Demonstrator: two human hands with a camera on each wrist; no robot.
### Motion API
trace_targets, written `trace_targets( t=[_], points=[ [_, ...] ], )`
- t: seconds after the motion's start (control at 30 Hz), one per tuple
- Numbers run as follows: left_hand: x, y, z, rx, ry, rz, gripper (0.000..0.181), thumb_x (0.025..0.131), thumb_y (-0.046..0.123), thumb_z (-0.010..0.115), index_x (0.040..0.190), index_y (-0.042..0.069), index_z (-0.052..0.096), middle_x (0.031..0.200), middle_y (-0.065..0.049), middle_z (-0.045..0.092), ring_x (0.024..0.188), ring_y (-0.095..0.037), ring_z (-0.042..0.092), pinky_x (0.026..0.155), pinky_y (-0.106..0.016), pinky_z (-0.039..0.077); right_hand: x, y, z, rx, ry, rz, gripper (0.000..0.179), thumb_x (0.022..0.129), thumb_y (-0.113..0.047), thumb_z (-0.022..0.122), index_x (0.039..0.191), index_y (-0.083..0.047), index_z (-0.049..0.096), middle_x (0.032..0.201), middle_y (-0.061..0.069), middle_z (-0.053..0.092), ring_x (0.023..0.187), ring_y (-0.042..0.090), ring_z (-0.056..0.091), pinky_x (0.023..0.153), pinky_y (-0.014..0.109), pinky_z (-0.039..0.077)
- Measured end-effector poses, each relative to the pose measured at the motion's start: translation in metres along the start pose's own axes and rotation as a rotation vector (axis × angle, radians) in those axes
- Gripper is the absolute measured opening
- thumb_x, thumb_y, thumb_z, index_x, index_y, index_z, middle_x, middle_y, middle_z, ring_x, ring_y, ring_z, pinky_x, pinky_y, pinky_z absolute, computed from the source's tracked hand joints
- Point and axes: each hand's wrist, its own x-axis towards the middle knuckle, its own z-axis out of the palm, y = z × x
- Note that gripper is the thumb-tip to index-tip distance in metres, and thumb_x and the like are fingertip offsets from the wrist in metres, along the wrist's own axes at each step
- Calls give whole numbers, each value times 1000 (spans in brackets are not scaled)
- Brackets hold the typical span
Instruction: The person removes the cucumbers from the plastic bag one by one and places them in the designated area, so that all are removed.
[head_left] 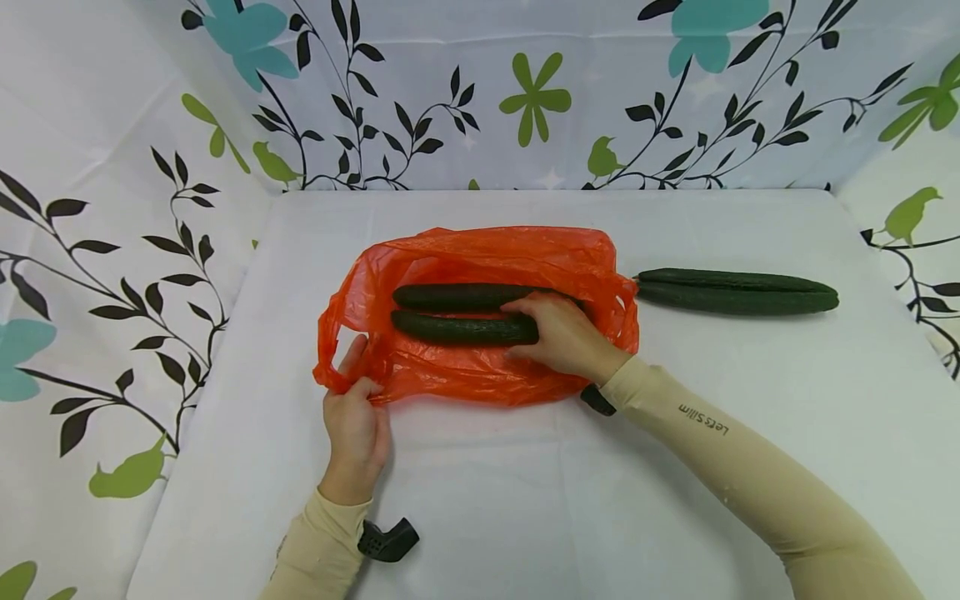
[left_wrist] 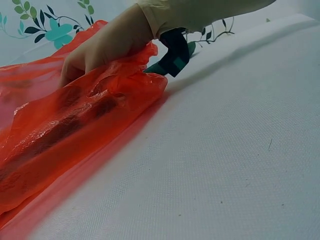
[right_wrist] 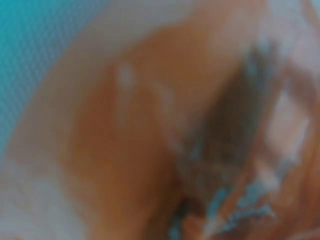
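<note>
An orange-red plastic bag (head_left: 450,367) lies with its mouth spread, and two dark green cucumbers rest lengthwise inside it, a back cucumber (head_left: 457,296) and a front cucumber (head_left: 457,328). My right hand (head_left: 558,333) reaches into the bag from the right and holds the front cucumber near its right end; its fingers hide part of the back one. At the bag's left end, my left hand (head_left: 356,433) grips the handle loop, thumb on the near edge. The left wrist view shows the right hand (left_wrist: 107,42) behind the raised bag wall (left_wrist: 90,115). Blur fills the right wrist view.
Right of the bag, more dark green cucumbers (head_left: 738,292) lie side by side on the white table (head_left: 480,500), their left tips close to the bag. A patterned cloth (head_left: 420,50) hangs behind and at the sides. Each wrist carries a black camera mount (head_left: 387,540).
</note>
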Motion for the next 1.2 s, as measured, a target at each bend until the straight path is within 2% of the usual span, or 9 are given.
trace_targets(
  t=[0.33, 0.5, 0.63, 0.9, 1.2],
  points=[
    [0, 1, -1, -3, 19, -7, 63, 92, -16, 32, 152, 2, 34, 152, -4, 43, 138, -20, 40, 112, -29, 38, 1, 1, 7, -54, -14, -8, 51, 84, -28, 84, 130, -14, 69, 123, 6, 63, 116, 26, 57, 104, 50, 41],
    [0, 2, -1, 3, 25, -10, 63, 92, -16, 32, 152, 2, 36, 152, -4, 44, 138, -21, 41, 112, -30, 38, 1, 1, 12, -73, -17, 4, 46, 86, -24, 82, 129, -15, 69, 122, 7, 60, 114, 26, 58, 100, 50, 44],
    [0, 2, -2, 8, 16, -5, 63, 92, -15, 31, 152, 3, 36, 152, -4, 43, 138, -21, 40, 112, -30, 38, 2, 2, 13, -80, -6, -18, 45, 86, -23, 81, 129, -16, 68, 120, 5, 61, 113, 25, 58, 100, 48, 46],
    [1, -2, -3, -16, 9, 28, 63, 89, -18, 30, 150, -1, 37, 151, -7, 43, 138, -24, 41, 113, -31, 38, -2, 4, 13, 48, -5, -19, 40, 87, -18, 80, 126, -14, 69, 116, 2, 62, 110, 21, 56, 101, 40, 47],
    [1, 0, -3, -46, 3, 29, 59, 94, -14, 29, 150, 2, 34, 152, -6, 42, 139, -23, 40, 112, -30, 38, -6, 8, 9, 211, -26, 9, 40, 87, -16, 80, 125, -15, 68, 120, -2, 61, 115, 18, 54, 103, 39, 45]
  ],
)
